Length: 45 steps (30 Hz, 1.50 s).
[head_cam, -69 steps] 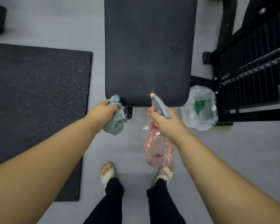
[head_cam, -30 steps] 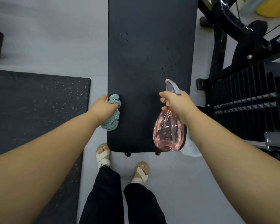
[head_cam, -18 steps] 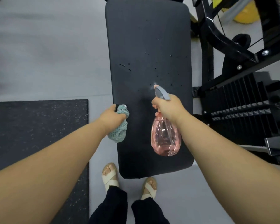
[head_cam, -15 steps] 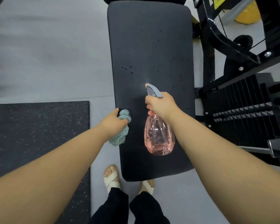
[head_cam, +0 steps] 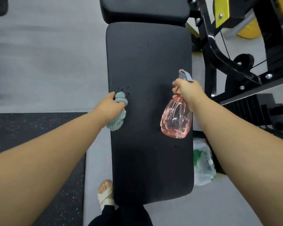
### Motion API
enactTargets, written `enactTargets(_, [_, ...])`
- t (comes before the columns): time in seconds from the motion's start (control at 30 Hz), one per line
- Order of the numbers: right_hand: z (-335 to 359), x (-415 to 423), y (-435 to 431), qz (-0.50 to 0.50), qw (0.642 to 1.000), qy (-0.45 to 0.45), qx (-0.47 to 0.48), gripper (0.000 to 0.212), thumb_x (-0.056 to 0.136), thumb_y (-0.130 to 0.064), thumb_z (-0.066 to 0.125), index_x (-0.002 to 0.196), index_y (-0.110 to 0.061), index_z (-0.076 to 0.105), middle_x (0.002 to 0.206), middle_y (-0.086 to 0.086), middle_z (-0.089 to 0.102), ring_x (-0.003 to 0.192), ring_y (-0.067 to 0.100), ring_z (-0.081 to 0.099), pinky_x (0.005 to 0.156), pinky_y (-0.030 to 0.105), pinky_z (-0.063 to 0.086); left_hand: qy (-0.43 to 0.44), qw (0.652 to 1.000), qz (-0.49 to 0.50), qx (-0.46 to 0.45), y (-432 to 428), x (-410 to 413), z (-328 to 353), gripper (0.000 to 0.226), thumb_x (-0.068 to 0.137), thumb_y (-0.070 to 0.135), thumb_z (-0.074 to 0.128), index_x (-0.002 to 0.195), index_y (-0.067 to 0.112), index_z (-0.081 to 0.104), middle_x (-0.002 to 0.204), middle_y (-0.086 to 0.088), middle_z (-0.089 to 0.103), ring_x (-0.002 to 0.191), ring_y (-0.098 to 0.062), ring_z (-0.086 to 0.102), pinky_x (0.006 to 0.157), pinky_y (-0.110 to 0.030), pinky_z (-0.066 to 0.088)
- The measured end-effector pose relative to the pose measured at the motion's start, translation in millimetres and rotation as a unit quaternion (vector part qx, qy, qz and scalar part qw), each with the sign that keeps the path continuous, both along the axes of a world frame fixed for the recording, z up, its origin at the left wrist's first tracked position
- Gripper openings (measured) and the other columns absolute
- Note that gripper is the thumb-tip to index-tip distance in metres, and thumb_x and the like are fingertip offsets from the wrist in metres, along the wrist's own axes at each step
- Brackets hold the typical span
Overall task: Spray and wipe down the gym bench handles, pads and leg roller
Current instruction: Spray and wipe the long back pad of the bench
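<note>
Two bare hands work over one long black bench pad (head_cam: 147, 62) in the head view. The pad's long axis runs straight away from the person, from its near edge by the feet to its far edge, where it meets a second black pad (head_cam: 144, 8).

The left hand (head_cam: 110, 106) has its fingers curled tight round a bunched teal cloth (head_cam: 117, 119). The cloth sits at the pad's left edge, about halfway along, and its lower end hangs past the hand toward the near edge. A few spray droplets (head_cam: 123, 88) dot the pad just beyond the cloth.

The right hand (head_cam: 187, 92) grips the neck of a clear pink spray bottle (head_cam: 176, 121), with the fingers wrapped under its grey spray head (head_cam: 185, 75). The bottle is held above the pad near its right edge. Its long axis lies roughly along the pad's, with the body toward the person and the nozzle aimed at the far end.

A clear plastic bag (head_cam: 203, 167) with green print, too blurred to read, lies on the grey floor (head_cam: 47, 54) just beside the pad's right edge. A black machine frame (head_cam: 219, 51) with a yellow plate (head_cam: 220, 10) stands beyond it. A speckled black mat (head_cam: 23, 136) lies to the left. One sandalled foot (head_cam: 105, 194) stands by the pad's near left corner.
</note>
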State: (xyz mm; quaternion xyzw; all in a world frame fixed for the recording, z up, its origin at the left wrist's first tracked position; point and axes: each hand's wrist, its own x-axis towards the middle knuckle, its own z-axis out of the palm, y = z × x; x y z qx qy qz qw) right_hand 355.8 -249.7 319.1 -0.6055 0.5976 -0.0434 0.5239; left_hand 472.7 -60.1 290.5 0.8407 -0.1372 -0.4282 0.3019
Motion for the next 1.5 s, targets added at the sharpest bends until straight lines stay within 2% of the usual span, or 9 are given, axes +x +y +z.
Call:
enactTargets(0.23, [10.5,10.2,-50.3,0.050,0.998,-0.009,0.029,0.004,0.080,-0.006,0.049,0.083,-0.008,0.050,0.067,0.008,0.043,0.053,0.016,0.039,0.046,0.022,0.039,-0.057,0.996,-0.013,0.069,-47.5,25.6,-2.9,0.043,0.087,0.024,0.048,0.127,0.009,0.043,0.132,-0.012,0.046,0.111,-0.033,0.051,0.090,-0.034,0.040])
enactTargets(0.43, [10.5,63.7,-45.1,0.165,0.986,-0.028,0.016,0.011,0.080,-0.016,0.059,0.087,-0.008,0.061,0.070,0.005,0.058,0.057,0.018,0.053,0.055,0.026,0.047,-0.070,0.983,-0.079,0.150,-54.1,26.8,-6.8,0.061,0.091,0.031,0.047,0.143,0.007,0.027,0.148,-0.010,0.024,0.128,-0.034,0.040,0.100,-0.036,0.035])
enactTargets(0.57, [1.5,97.2,-28.0,0.211,0.977,-0.021,-0.015,0.011,0.059,-0.026,0.052,0.061,-0.015,0.052,0.056,0.004,0.050,0.057,0.025,0.046,0.061,0.041,0.045,-0.009,0.994,0.095,0.042,-39.4,45.3,-3.6,0.040,0.080,0.030,0.056,0.119,0.018,0.059,0.109,-0.008,0.064,0.099,-0.029,0.061,0.089,-0.033,0.048])
enactTargets(0.67, [-0.6,101.9,-35.7,0.194,0.980,-0.021,-0.022,0.018,0.060,-0.030,0.053,0.067,-0.014,0.056,0.063,0.007,0.056,0.063,0.027,0.051,0.075,0.051,0.052,-0.033,0.986,0.164,-0.001,-36.8,54.4,-1.5,0.024,0.084,0.022,0.053,0.105,0.015,0.063,0.095,-0.011,0.066,0.087,-0.030,0.062,0.080,-0.036,0.052])
enactTargets(0.9, [9.1,78.2,-91.0,0.069,0.997,0.017,-0.023,0.009,0.061,-0.018,0.053,0.066,-0.012,0.049,0.058,0.006,0.046,0.054,0.021,0.040,0.062,0.037,0.034,-0.159,0.985,0.058,-0.043,-98.9,89.3,7.2,0.037,0.086,0.023,0.046,0.122,0.024,0.054,0.112,-0.001,0.057,0.091,-0.024,0.053,0.075,-0.029,0.037])
enactTargets(1.13, [15.6,99.3,-100.6,0.112,0.993,-0.008,-0.045,0.007,0.082,-0.015,0.057,0.083,-0.008,0.058,0.072,0.009,0.055,0.064,0.023,0.048,0.061,0.033,0.044,-0.233,0.971,-0.036,0.025,-133.7,134.6,5.6,0.044,0.086,0.032,0.048,0.129,0.023,0.049,0.132,-0.007,0.043,0.110,-0.032,0.052,0.083,-0.035,0.039])
enactTargets(1.27, [6.6,135.7,-81.1,0.189,0.978,0.007,-0.083,0.016,0.075,-0.023,0.055,0.061,-0.016,0.051,0.058,0.004,0.052,0.061,0.024,0.050,0.064,0.045,0.052,-0.223,0.973,-0.051,0.011,-141.3,156.9,3.3,0.044,0.085,0.032,0.050,0.129,0.023,0.050,0.133,-0.004,0.045,0.114,-0.029,0.051,0.087,-0.035,0.039])
enactTargets(1.4, [10.2,164.0,-78.2,0.212,0.974,-0.013,-0.076,0.021,0.070,-0.030,0.057,0.075,-0.010,0.058,0.068,0.005,0.057,0.064,0.022,0.052,0.078,0.052,0.052,-0.198,0.979,-0.030,-0.027,-151.3,178.1,7.1,0.036,0.085,0.028,0.051,0.120,0.022,0.057,0.118,-0.004,0.059,0.103,-0.027,0.054,0.078,-0.030,0.040])
enactTargets(1.5, [17.9,167.5,-92.7,0.198,0.978,0.013,-0.059,0.012,0.065,-0.024,0.055,0.071,-0.013,0.056,0.066,0.006,0.056,0.061,0.022,0.050,0.068,0.048,0.052,-0.189,0.980,-0.043,-0.034,-153.5,189.7,5.6,0.037,0.085,0.028,0.049,0.120,0.022,0.057,0.119,-0.006,0.057,0.105,-0.029,0.054,0.081,-0.032,0.042])
